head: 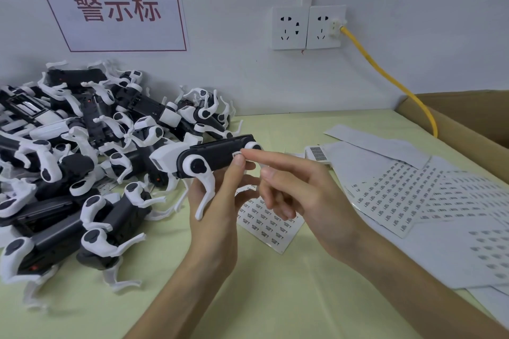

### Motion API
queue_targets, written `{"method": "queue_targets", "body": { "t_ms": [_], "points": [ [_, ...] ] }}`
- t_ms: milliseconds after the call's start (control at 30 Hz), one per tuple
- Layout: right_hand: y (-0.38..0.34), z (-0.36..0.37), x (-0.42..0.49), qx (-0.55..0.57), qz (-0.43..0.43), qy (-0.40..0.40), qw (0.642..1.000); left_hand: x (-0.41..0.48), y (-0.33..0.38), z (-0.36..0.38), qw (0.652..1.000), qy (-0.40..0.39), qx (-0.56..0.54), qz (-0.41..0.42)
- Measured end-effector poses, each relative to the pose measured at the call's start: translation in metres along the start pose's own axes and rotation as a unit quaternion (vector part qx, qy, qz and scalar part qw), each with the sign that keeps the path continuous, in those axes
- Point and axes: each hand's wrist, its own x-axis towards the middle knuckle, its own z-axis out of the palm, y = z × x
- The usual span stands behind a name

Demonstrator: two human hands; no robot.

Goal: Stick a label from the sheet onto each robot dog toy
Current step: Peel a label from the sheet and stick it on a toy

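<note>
Holding a dog point(217, 155) above the table point(275, 283) in your left hand point(217, 201), your right hand's point(297, 187) straight forefinger presses a label point(238, 155) on; the wall sign point(115, 5) reads 警示标, beside the pile point(82, 146) and sheets point(399, 198).

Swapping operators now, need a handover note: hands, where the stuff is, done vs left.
Left hand grips one toy dog above the table.
Right hand is open, its forefinger pressing a small label onto the dog's dark body.
Label sheet lies under the hands; more sheets fan out to the right.
Pile of dogs sits on the left; cardboard box is far right.
Done: this label is on, being pressed. Left: the pile; I cannot tell which of those are labelled.
</note>
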Motion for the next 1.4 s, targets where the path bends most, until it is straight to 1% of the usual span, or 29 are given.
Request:
{"method": "queue_targets", "body": {
  "t_ms": [200,367,500,767,900,1033,1133,1200,1233,1300,1400],
  "points": [
    [0.000,0.001,0.000,-0.006,0.003,-0.007,1.000,0.000,0.002,0.001,1.000,0.007,0.007,0.007],
    [0.002,0.001,0.000,-0.004,0.004,-0.012,1.000,-0.001,0.003,0.002,0.999,0.037,-0.003,-0.005],
    [0.002,0.000,-0.001,-0.005,0.008,-0.007,1.000,-0.001,0.003,0.003,0.999,0.051,0.011,-0.002],
    [0.001,0.005,-0.001,-0.002,0.029,-0.009,1.000,0.001,-0.003,0.001,0.989,0.138,0.043,0.025],
    [0.000,-0.001,-0.001,0.003,0.034,0.027,0.999,0.008,0.003,-0.003,0.987,0.160,0.008,0.009],
    [-0.001,-0.004,0.000,-0.015,0.008,0.102,0.995,0.007,0.006,0.001,0.991,0.129,-0.014,-0.012],
    [0.003,-0.004,-0.001,-0.110,-0.026,0.150,0.982,0.004,0.008,0.003,0.994,0.092,-0.046,-0.030],
    [0.005,-0.002,-0.001,-0.163,-0.039,0.145,0.975,0.002,0.009,0.005,0.994,0.067,-0.076,-0.048],
    [0.006,-0.001,-0.002,-0.170,-0.043,0.137,0.975,0.000,0.010,0.006,0.994,0.053,-0.084,-0.052],
    [0.007,0.000,-0.002,-0.161,-0.052,0.121,0.978,-0.003,0.012,0.008,0.995,0.028,-0.087,-0.046],
    [0.009,0.001,-0.003,-0.163,-0.080,0.128,0.975,-0.004,0.014,0.009,0.995,0.013,-0.092,-0.030]
  ]
}}
